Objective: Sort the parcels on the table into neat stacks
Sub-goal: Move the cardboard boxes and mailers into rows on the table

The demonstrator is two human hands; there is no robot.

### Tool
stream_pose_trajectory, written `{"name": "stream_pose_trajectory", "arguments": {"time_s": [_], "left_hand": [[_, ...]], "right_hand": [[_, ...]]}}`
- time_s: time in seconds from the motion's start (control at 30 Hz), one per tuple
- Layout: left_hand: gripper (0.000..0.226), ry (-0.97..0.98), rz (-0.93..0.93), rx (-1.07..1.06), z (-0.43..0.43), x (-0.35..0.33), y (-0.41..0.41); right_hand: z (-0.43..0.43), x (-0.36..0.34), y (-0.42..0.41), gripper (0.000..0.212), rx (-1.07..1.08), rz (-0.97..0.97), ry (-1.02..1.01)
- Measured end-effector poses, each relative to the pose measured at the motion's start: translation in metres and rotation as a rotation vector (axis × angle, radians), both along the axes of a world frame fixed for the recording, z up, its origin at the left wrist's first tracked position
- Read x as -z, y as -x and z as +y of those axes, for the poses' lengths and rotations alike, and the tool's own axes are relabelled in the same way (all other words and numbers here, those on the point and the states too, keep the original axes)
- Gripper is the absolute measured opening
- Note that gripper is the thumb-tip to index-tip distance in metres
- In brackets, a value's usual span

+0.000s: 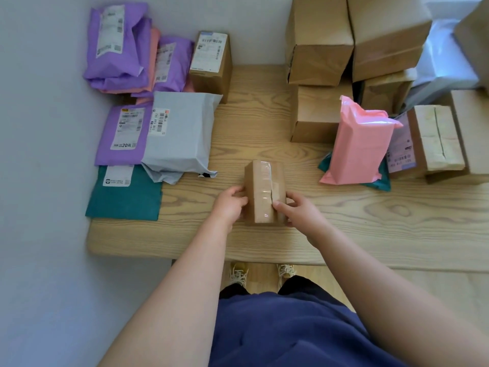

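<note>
- Centrally, near the front edge of the light wooden table (370, 221), a small brown cardboard box sealed with clear tape (260, 192) sits between both hands; whether it rests on the table or is lifted slightly cannot be told.
- The left hand (230, 205) grips the box's left side with curled fingers.
- The right hand (299, 210) grips its right side, thumb lying along the taped top seam.
- To the left, a grey plastic mailer bag (182, 133) overlaps a purple plastic mailer with a white label (124, 136), and both lie partly over a flat teal mailer (127, 197) at the table's left end.
- Behind those, a pile of purple and salmon mailer bags (116, 49) lies against the wall, just beside an upright cardboard box with a white shipping label on top (211, 64).
- On the right, a pink plastic mailer bag (360, 144) leans in front of stacked plain brown cardboard boxes (320, 41).
- Further right lies a cardboard box with a pale taped top (439, 139).
</note>
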State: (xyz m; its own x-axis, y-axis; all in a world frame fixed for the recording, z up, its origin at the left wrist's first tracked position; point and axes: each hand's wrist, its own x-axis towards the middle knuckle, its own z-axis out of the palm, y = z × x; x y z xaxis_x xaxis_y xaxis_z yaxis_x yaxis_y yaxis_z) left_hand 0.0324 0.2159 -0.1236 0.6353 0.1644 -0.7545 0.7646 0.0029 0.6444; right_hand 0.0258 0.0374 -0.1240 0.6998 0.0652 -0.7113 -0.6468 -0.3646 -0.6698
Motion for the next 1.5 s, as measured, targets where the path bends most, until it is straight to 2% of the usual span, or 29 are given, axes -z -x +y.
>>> {"name": "stream_pose_trajectory", "arguments": {"time_s": [0.1,0.2,0.53,0.7,0.8,0.87,0.97,1.03,1.13,1.23,1.37,1.5], "left_hand": [[0.037,-0.085,0.000,0.033,-0.004,0.004,0.004],[0.045,-0.156,-0.024,0.132,-0.008,0.007,0.004],[0.047,-0.277,0.015,0.232,-0.005,0.013,-0.007],[0.049,-0.214,0.022,0.253,-0.003,0.014,-0.010],[0.052,-0.200,0.015,0.238,-0.002,0.012,-0.007],[0.050,-0.146,0.020,0.145,0.000,0.011,-0.005],[0.049,0.057,0.036,-0.054,0.003,0.003,-0.006],[0.046,0.129,0.030,-0.093,0.005,-0.013,-0.012],[0.043,0.183,0.034,-0.097,0.009,-0.035,-0.024],[0.056,0.172,0.014,-0.103,0.010,-0.050,-0.034],[0.060,0.127,-0.027,-0.016,0.009,-0.054,-0.035],[0.035,0.080,-0.069,0.129,0.008,-0.054,-0.027]], "right_hand": [[0.005,0.004,0.000,0.048,0.043,-0.028,0.080],[0.010,0.005,-0.003,0.049,0.067,0.003,0.102],[0.021,0.003,-0.012,0.039,0.009,-0.023,0.260],[0.019,0.003,-0.012,0.045,0.017,-0.039,0.235],[0.016,0.000,-0.012,0.049,0.097,-0.014,0.098],[0.013,-0.006,-0.012,0.054,0.123,-0.021,0.024],[0.010,-0.023,-0.013,0.061,0.089,-0.111,-0.034],[0.010,-0.036,-0.015,0.056,0.067,-0.203,-0.047],[0.009,-0.058,-0.022,0.055,-0.038,-0.293,-0.047],[0.006,-0.072,-0.029,0.066,-0.076,-0.264,-0.091],[0.006,-0.065,-0.031,0.048,-0.004,-0.231,-0.084],[0.008,-0.055,-0.029,0.034,0.049,-0.214,-0.099]]}}
